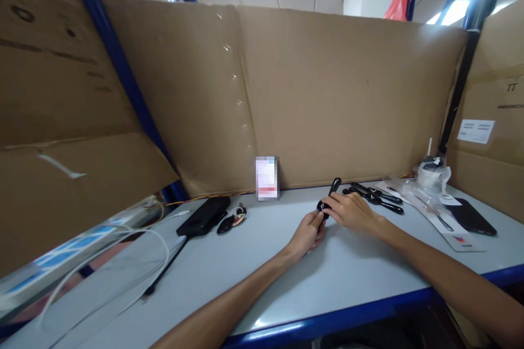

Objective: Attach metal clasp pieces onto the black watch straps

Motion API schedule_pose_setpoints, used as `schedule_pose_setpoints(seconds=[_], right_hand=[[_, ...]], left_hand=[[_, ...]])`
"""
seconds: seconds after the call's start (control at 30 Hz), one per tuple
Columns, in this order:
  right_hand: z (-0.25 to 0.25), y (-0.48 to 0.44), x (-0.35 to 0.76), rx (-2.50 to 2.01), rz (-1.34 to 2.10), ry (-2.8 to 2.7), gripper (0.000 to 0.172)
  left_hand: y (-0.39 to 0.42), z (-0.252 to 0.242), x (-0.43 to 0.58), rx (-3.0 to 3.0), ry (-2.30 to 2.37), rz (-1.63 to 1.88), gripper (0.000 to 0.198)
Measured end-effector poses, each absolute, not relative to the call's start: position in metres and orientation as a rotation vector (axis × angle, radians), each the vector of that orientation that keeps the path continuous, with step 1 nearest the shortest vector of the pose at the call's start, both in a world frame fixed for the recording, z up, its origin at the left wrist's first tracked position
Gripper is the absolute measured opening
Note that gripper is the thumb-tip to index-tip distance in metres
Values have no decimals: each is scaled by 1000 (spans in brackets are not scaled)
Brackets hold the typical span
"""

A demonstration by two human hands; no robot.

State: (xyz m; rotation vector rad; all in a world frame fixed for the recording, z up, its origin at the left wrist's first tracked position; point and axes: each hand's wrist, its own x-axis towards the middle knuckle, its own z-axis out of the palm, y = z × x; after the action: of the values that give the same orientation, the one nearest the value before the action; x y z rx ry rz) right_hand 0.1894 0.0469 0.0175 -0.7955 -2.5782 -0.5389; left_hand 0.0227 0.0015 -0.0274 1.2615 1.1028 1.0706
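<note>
Both my hands meet over the middle of the grey table (254, 278). My left hand (308, 233) is closed, its fingertips pinching the lower end of a small black strap-like part (331, 193). My right hand (351, 210) is curled around the same black part from the right, and the part's upper end sticks up above my fingers. Just right of my hands lie several more black strap-like pieces (376, 196) on the table.
A black pouch (203, 216) and a key fob (231, 219) lie at the left, with a white cable (123, 262). A blurred card (267, 177) leans on the cardboard wall (319, 98). At right sit a bagged white object (429, 172), papers and a black phone (472, 217).
</note>
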Motion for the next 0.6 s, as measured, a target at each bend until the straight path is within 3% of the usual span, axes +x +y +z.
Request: schedule_pose_setpoints(seconds=[0.33, 0.6], right_hand=[[13, 41, 184, -855, -650, -2565, 37], [15, 23, 151, -1221, -488, -2494, 23]], left_hand=[[0, -31, 29, 1331, 1168, 1161, 30], [3, -29, 29, 1477, 1342, 1411, 24]])
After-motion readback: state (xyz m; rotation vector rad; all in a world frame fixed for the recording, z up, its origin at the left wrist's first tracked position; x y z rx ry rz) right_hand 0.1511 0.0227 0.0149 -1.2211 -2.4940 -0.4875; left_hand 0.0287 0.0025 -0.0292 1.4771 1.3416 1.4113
